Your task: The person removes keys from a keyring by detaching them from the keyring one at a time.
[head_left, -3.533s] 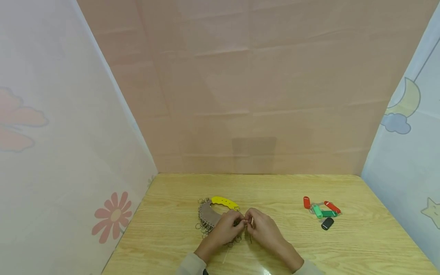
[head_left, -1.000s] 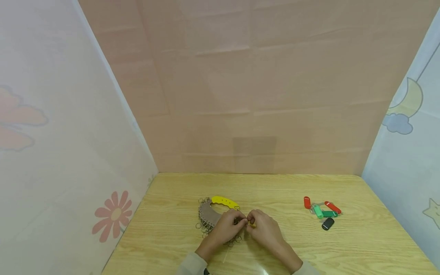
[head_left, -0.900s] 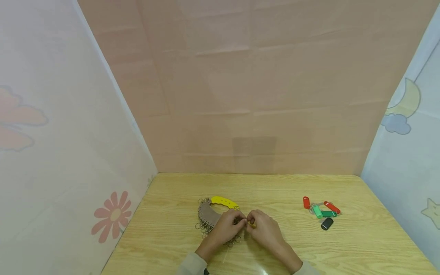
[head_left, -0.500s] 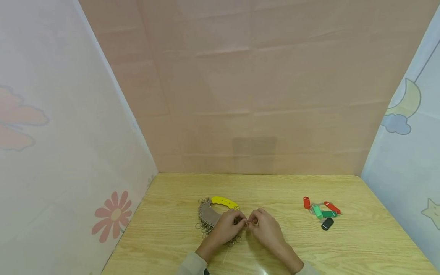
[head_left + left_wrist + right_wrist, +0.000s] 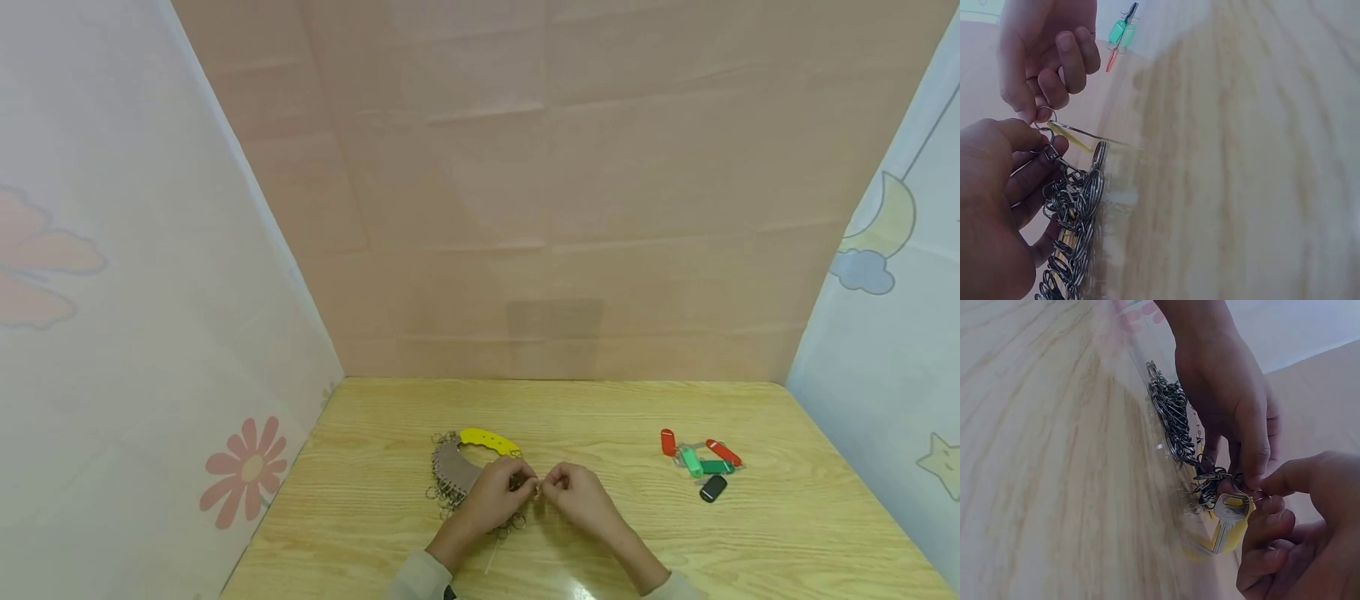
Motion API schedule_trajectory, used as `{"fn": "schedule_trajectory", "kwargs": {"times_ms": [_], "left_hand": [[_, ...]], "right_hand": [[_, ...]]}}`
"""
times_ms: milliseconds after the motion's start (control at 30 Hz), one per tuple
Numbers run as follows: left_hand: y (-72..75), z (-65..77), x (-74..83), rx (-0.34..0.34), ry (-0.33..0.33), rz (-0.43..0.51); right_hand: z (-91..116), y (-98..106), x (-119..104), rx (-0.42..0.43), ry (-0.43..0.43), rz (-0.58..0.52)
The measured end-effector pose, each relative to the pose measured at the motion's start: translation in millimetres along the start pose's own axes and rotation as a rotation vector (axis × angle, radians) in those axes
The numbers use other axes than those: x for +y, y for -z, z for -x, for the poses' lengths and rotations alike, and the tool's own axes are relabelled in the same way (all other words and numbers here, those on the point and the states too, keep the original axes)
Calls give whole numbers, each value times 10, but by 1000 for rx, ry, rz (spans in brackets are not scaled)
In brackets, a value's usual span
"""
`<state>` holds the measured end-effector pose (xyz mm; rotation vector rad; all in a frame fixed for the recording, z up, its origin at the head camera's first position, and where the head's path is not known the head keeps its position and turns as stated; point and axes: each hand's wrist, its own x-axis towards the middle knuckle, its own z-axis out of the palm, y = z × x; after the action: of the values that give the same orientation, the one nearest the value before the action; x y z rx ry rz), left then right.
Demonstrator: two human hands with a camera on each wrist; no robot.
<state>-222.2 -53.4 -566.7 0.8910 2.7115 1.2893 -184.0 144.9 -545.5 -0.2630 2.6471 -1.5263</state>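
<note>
A fan-shaped key holder with a brown plate [image 5: 452, 464] and a yellow handle [image 5: 489, 439] lies on the table, its curved edge lined with metal rings and clips [image 5: 1169, 406]. My left hand [image 5: 491, 497] pinches a metal ring [image 5: 1044, 132] at the holder's right end. Facing it, my right hand [image 5: 585, 502] pinches a thin key ring [image 5: 1049, 114] between thumb and index finger, right at that metal ring. A silver key [image 5: 1230, 511] and a yellow key tag [image 5: 1233, 536] hang there, just below the fingertips. The lower part of the plate is hidden behind my left hand.
To the right on the wooden table [image 5: 795, 533] lie key tags: two red ones [image 5: 723, 452], a light green one [image 5: 692, 462], a dark green one [image 5: 717, 467] and a black one [image 5: 713, 488]. Fabric walls [image 5: 465, 208] enclose the table's back and sides.
The yellow tag, seen at my right fingers a second ago, is hidden in the head view now. My right hand has turned slightly and shifted a little rightward; my left hand stays put.
</note>
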Motion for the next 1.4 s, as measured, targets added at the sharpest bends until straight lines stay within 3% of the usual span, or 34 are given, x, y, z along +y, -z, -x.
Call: {"fn": "schedule_trajectory", "kwargs": {"times_ms": [200,567,933,1400], "left_hand": [[-10,-3,-24,-5,-11,2],[-7,-2,-22,-6,-23,10],[10,4,-15,6,-50,10],[5,-1,-32,-3,-27,21]], "right_hand": [[-37,-19,26,-19,-59,-44],[-26,36,5,-89,-56,-229],[-36,29,22,-93,-70,-174],[-53,26,38,-89,10,-149]]}}
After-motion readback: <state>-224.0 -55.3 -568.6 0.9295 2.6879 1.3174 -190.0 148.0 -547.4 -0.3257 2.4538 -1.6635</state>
